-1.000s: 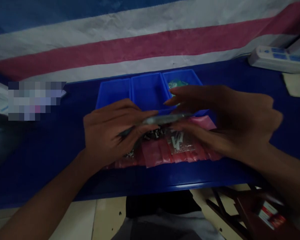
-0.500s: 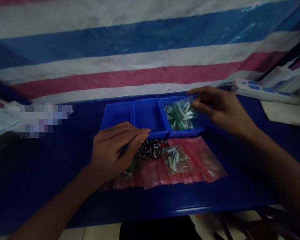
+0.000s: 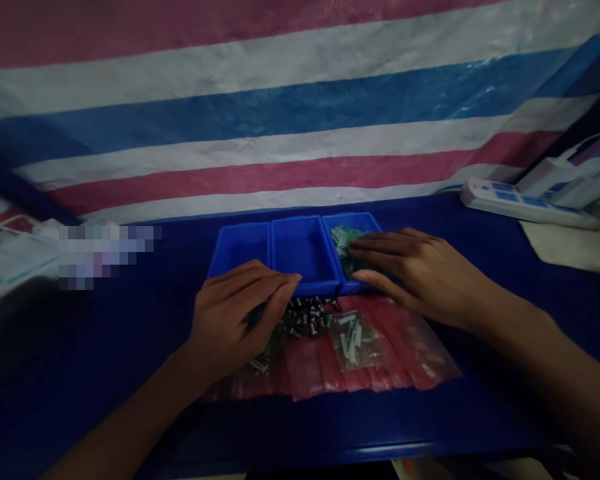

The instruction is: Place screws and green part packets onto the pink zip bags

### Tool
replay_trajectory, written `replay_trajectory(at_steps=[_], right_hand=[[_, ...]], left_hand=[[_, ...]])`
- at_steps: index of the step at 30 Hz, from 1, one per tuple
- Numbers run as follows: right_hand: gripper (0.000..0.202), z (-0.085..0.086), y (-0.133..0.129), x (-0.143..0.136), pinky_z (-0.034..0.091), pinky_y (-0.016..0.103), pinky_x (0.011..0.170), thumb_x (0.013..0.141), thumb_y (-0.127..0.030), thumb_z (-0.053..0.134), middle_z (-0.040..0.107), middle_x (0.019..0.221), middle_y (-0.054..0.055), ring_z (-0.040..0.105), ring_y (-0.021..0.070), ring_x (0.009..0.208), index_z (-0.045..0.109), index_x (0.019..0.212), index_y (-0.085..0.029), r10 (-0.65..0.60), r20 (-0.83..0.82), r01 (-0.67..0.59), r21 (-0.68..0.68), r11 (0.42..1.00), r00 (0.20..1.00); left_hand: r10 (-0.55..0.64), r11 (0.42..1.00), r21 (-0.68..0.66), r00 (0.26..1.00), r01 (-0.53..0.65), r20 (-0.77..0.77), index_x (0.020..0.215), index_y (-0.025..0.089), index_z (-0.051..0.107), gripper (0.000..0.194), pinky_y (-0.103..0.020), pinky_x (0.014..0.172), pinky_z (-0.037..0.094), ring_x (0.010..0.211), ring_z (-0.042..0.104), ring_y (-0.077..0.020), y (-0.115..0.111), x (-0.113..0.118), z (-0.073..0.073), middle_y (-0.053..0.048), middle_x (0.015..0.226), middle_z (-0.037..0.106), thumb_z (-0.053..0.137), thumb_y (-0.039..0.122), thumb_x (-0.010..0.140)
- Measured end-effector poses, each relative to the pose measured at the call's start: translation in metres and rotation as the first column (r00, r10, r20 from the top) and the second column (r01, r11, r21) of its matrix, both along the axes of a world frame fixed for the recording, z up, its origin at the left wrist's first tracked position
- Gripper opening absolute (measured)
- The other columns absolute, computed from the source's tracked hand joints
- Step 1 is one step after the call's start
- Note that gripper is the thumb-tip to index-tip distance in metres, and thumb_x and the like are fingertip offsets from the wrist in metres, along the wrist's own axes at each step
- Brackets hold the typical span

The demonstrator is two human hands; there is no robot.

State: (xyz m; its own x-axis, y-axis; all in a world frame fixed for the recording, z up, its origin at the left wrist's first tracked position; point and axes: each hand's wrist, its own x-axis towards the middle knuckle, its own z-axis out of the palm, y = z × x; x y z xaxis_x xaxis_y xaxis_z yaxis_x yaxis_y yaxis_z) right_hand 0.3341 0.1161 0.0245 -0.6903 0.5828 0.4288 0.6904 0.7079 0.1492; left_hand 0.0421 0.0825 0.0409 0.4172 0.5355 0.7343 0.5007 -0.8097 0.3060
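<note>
My left hand (image 3: 237, 320) is closed in a pinch in front of the blue bins, thumb and fingertips pressed together; anything between them is hidden. It hovers over a row of pink plastic bags (image 3: 310, 370) and a pile of dark screws (image 3: 307, 317). My right hand (image 3: 420, 277) reaches over the right blue bin (image 3: 353, 220), fingers stretched out and lying on its small plastic packets (image 3: 343, 240), which look green and white. A clear packet of white pieces (image 3: 351, 340) lies on the pink bags.
The middle blue bin (image 3: 303, 250) and left blue bin (image 3: 243, 247) stand side by side with the right one. A power strip (image 3: 510, 200) lies at the right, with a beige sheet (image 3: 570, 247) before it. Striped sheeting (image 3: 280, 147) hangs behind the blue table (image 3: 130, 347).
My right hand has come down from the bin's far right edge, its curled fingers now flattened over the packets. My left hand keeps its pinch. The view has tilted up slightly.
</note>
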Motion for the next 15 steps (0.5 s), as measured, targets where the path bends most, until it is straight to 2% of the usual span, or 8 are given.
replay_trajectory(at_steps=[5, 7, 9, 11, 12, 13, 15], right_hand=[[0.053, -0.007, 0.003, 0.001, 0.065, 0.048, 0.098, 0.116, -0.045, 0.034, 0.077, 0.133, 0.015, 0.077, 0.0319, 0.12, 0.075, 0.129, -0.014, 0.035, 0.043, -0.035, 0.006, 0.999, 0.998], [0.05, -0.004, -0.002, 0.001, 0.065, 0.053, 0.1, 0.115, -0.043, 0.039, 0.074, 0.137, 0.019, 0.076, 0.035, 0.123, 0.072, 0.132, -0.011, 0.059, -0.001, -0.059, 0.05, 0.997, 0.998], [0.04, 0.006, -0.014, -0.002, 0.065, 0.051, 0.098, 0.112, -0.041, 0.051, 0.074, 0.138, 0.018, 0.076, 0.0337, 0.122, 0.07, 0.133, -0.012, 0.147, -0.095, -0.141, 0.062, 0.988, 0.985], [0.031, 0.017, -0.029, -0.007, 0.066, 0.038, 0.09, 0.107, -0.041, 0.065, 0.082, 0.122, 0.009, 0.079, 0.0236, 0.109, 0.071, 0.127, -0.019, 0.327, -0.202, -0.339, -0.024, 0.941, 0.923], [0.029, 0.021, -0.036, -0.01, 0.065, 0.033, 0.084, 0.108, -0.041, 0.064, 0.083, 0.113, 0.006, 0.08, 0.0198, 0.102, 0.071, 0.126, -0.02, 0.389, -0.24, -0.417, -0.078, 0.906, 0.889], [0.027, 0.024, -0.042, -0.013, 0.065, 0.034, 0.087, 0.111, -0.036, 0.056, 0.082, 0.115, 0.006, 0.079, 0.02, 0.105, 0.071, 0.128, -0.02, 0.392, -0.182, -0.421, -0.173, 0.89, 0.902], [0.03, 0.025, -0.051, -0.019, 0.065, 0.036, 0.087, 0.113, -0.028, 0.047, 0.081, 0.115, 0.007, 0.078, 0.0211, 0.103, 0.074, 0.124, -0.021, 0.355, -0.075, -0.362, -0.268, 0.893, 0.932]], left_hand=[[0.044, 0.999, -0.006, 0.999, -0.044, 0.009, 0.102, 0.028, 0.084, 0.023, -0.032, 0.074, 0.064, 0.076, 0.079, -0.0189, 0.002, -0.003, -0.002, 0.0, 0.092, 0.084, 0.066, 0.014, 0.101], [0.048, 0.999, -0.004, 0.999, -0.048, 0.0, 0.101, 0.026, 0.084, 0.02, -0.032, 0.075, 0.063, 0.076, 0.079, -0.0191, 0.001, -0.002, -0.003, -0.001, 0.091, 0.084, 0.067, 0.015, 0.101], [0.06, 0.998, -0.013, 0.998, -0.059, 0.002, 0.099, 0.026, 0.084, 0.02, -0.032, 0.075, 0.063, 0.077, 0.078, -0.0192, 0.0, -0.001, -0.003, 0.0, 0.089, 0.084, 0.066, 0.017, 0.102], [0.082, 0.996, -0.034, 0.997, -0.082, 0.008, 0.098, 0.029, 0.083, 0.022, -0.032, 0.073, 0.062, 0.077, 0.078, -0.0187, -0.001, 0.001, -0.002, 0.002, 0.087, 0.083, 0.064, 0.019, 0.104], [0.078, 0.996, -0.032, 0.997, -0.078, 0.004, 0.098, 0.03, 0.083, 0.023, -0.032, 0.071, 0.062, 0.076, 0.077, -0.018, -0.002, 0.002, -0.001, 0.003, 0.086, 0.082, 0.063, 0.021, 0.105], [0.067, 0.998, -0.019, 0.998, -0.067, -0.001, 0.097, 0.031, 0.083, 0.023, -0.032, 0.069, 0.062, 0.075, 0.077, -0.0172, -0.002, 0.002, -0.001, 0.004, 0.084, 0.082, 0.063, 0.022, 0.106], [0.054, 0.999, 0.006, 0.998, -0.054, -0.021, 0.096, 0.03, 0.081, 0.022, -0.031, 0.068, 0.062, 0.073, 0.076, -0.0158, -0.001, 0.002, -0.002, 0.005, 0.083, 0.081, 0.063, 0.023, 0.106]])
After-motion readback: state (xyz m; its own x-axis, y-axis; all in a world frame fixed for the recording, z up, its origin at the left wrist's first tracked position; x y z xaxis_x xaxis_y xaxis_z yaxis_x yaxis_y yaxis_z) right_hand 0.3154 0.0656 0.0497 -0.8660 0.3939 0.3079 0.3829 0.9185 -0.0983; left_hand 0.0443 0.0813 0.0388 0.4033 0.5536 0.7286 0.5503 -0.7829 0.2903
